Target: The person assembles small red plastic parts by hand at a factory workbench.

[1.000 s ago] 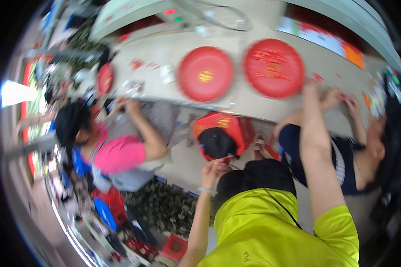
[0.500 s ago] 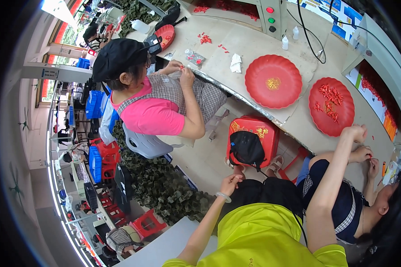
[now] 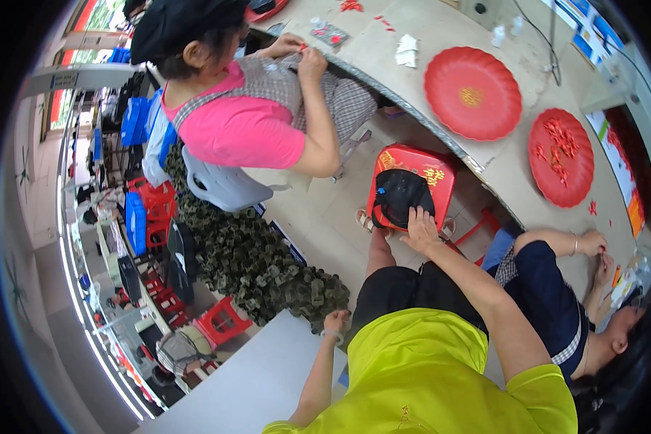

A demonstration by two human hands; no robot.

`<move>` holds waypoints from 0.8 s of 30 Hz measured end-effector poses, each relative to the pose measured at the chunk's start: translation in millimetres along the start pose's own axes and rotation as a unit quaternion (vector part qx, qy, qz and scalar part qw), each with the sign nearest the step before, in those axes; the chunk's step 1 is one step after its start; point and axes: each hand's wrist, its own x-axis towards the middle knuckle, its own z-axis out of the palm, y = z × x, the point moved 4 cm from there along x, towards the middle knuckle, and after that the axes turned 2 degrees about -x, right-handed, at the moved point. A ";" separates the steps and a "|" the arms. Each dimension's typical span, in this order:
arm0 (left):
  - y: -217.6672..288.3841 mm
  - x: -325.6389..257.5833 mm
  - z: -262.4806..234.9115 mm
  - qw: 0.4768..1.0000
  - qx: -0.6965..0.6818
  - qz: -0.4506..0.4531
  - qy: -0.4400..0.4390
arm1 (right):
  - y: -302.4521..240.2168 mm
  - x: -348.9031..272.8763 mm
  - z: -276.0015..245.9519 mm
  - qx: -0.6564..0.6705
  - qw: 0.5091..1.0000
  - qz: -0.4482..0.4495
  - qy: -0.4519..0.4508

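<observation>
On a red stool (image 3: 445, 181) in front of my knees lies a small black cloth bag (image 3: 405, 189). My right hand (image 3: 421, 233) reaches down to the bag's near edge, its fingers stretched out and spread against the cloth, not wrapped round it. At my left side, beside my thigh, hangs my left hand (image 3: 336, 320) with a pale bracelet at the wrist. Its fingers are loosely curled, and I see nothing in them.
Beyond the stool a worktable carries a red scalloped tray (image 3: 477, 76) and another tray (image 3: 539, 177) with small red pieces. One seated person (image 3: 242, 119) works at the left, another (image 3: 539, 289) at the right. Camouflage netting (image 3: 246, 253) and a pale table (image 3: 246, 376) lie left.
My right hand has come down from beside the right tray onto the black bag. My left hand has dropped lower beside my thigh. The view has shifted, bringing the stool closer.
</observation>
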 end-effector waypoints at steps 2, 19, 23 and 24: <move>-29.0 -31.9 -7.6 0.998 0.007 -0.063 0.022 | -30.4 8.1 30.0 -0.072 0.995 -0.042 0.054; -102.3 16.8 -98.1 0.991 0.100 -0.089 0.012 | -45.9 116.4 152.3 -0.411 0.896 0.065 0.152; -94.3 35.8 -148.0 0.972 -0.127 -0.193 0.041 | -50.7 121.6 138.1 -0.407 0.907 0.057 0.092; -96.0 39.0 -154.3 0.974 -0.136 -0.174 0.053 | -40.5 122.8 144.7 -0.406 0.906 0.086 0.086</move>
